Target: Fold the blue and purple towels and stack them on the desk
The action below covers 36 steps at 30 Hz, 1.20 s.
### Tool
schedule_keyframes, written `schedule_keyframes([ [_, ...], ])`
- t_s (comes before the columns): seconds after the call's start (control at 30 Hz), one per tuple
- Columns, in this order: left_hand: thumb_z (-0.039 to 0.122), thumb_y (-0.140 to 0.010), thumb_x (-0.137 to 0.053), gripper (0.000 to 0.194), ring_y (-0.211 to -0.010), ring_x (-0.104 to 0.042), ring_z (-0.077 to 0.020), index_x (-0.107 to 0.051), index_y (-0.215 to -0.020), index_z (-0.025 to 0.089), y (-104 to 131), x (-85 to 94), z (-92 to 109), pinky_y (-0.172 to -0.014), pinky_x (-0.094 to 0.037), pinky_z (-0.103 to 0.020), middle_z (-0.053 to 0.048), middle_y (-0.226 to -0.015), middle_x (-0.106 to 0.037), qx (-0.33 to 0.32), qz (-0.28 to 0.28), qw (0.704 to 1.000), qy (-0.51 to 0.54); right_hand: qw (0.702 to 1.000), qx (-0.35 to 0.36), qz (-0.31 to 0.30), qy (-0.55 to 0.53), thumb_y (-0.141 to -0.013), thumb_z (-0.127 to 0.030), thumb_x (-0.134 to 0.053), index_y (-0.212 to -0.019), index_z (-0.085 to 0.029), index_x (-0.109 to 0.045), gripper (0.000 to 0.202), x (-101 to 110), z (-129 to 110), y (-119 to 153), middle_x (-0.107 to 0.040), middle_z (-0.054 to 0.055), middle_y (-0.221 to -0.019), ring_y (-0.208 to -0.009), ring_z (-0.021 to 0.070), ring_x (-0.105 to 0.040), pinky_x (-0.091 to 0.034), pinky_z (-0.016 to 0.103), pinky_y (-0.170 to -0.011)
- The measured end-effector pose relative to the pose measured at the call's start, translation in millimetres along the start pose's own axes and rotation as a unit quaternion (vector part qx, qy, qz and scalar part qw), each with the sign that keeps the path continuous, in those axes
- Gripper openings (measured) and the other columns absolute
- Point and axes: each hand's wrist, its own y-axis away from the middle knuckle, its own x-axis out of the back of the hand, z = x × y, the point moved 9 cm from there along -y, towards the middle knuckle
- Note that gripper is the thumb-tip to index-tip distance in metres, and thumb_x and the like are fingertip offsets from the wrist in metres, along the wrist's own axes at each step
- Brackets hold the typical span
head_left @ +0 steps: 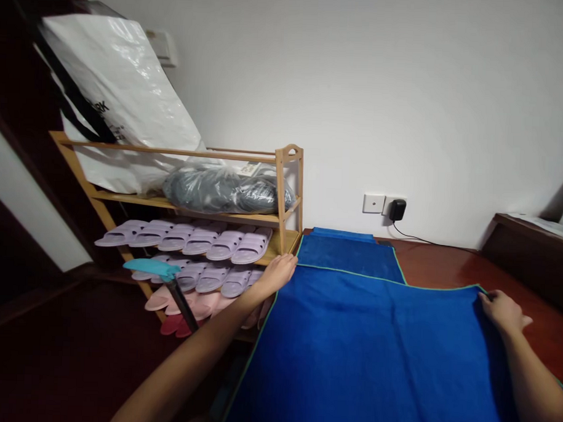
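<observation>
A large blue cloth (351, 342) with a light green edge is stretched between my two hands over a reddish-brown wooden surface. My left hand (282, 272) pinches its far left corner, close to the shoe rack's post. At the far right corner, my right hand (504, 311) grips the edge between thumb and fingers. Beyond the held edge lies another blue cloth piece (349, 256) with the same green trim, flat against the wall side. Soft creases run down the middle of the held cloth.
On the left stands a wooden shoe rack (282, 192) holding several lilac slippers (202, 239), pink slippers (204, 304) and a plastic-wrapped grey bundle (227, 190). A white bag (124, 88) rests on top. A black adapter (397, 209) is plugged into the wall, its cable trailing right.
</observation>
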Motion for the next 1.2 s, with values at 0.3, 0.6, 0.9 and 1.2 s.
schedule_keyframes([
  [0.3, 0.012, -0.092, -0.034, 0.043, -0.136, -0.028, -0.0250, -0.045, -0.134, 0.015, -10, -14.9, 71, -0.109, -0.023, -0.040, -0.014, -0.145, -0.038, -0.041, 0.022, 0.999, 0.010, 0.978, 0.208, -0.012, -0.015, -0.089, -0.057, -0.024, -0.138, -0.027, -0.038, 0.059, 7, -87, 58, -0.037, 0.005, -0.145, -0.131, 0.0222, -0.035, -0.027, 0.037, -0.105],
  [0.6, 0.055, -0.093, -0.032, 0.056, -0.140, -0.015, -0.0310, -0.035, -0.142, 0.028, 17, -47.3, 60, -0.107, -0.013, -0.059, -0.007, -0.152, -0.024, 0.010, -0.107, 0.990, 0.091, 0.977, 0.172, -0.124, 0.035, -0.089, -0.050, -0.024, -0.143, -0.018, -0.032, 0.063, -17, -23, 53, -0.025, 0.015, -0.150, -0.139, 0.0272, -0.021, -0.024, 0.054, -0.105],
  [0.9, 0.031, -0.096, -0.038, 0.032, -0.124, -0.042, -0.0257, -0.054, -0.120, 0.018, -46, -39.6, 103, -0.104, -0.026, -0.041, -0.013, -0.128, -0.053, -0.035, -0.074, 0.994, 0.072, 0.959, 0.268, -0.095, 0.004, -0.093, -0.045, -0.025, -0.125, -0.032, -0.052, 0.044, -4, -120, 59, -0.049, 0.002, -0.135, -0.126, 0.0203, -0.040, -0.033, 0.043, -0.098],
  [1.2, 0.034, -0.094, -0.046, 0.017, -0.102, -0.048, -0.0236, -0.054, -0.089, 0.020, -71, -70.6, 100, -0.085, -0.037, -0.038, -0.006, -0.103, -0.056, -0.041, -0.081, 0.995, 0.051, 0.973, 0.222, -0.061, -0.019, -0.086, -0.041, -0.049, -0.093, -0.017, -0.059, 0.026, -28, -141, 49, -0.054, 0.006, -0.106, -0.098, 0.0194, -0.048, -0.040, 0.039, -0.082],
])
